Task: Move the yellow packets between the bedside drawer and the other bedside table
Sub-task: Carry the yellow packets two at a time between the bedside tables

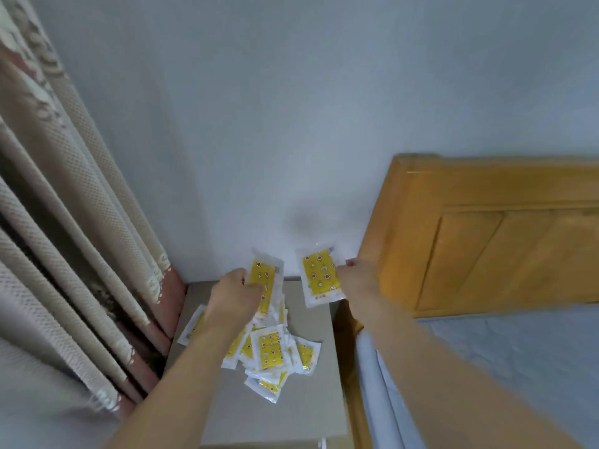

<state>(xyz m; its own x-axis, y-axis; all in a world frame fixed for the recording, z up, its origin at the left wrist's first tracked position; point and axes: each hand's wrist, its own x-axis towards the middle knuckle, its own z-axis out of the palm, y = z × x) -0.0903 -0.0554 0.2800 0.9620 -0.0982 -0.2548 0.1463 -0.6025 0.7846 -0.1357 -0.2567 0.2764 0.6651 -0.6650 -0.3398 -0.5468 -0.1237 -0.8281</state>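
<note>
1. Right now: my left hand point(238, 294) grips a fanned stack of yellow packets point(264, 286); my right hand point(356, 280) pinches a single packet point(321, 277) by its edge.
2. The rest are in a loose pile point(270, 354) on the bedside table point(269, 413).
3. Handling guess: light, thin, floppy and slick film, so stacks will probably slide.
4. Best to pinch the sealed white borders and keep stacks small.

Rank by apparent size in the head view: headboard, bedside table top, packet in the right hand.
1. Wooden headboard, largest, though cut off by the frame.
2. Bedside table top.
3. Packet in the right hand, smallest.
</note>
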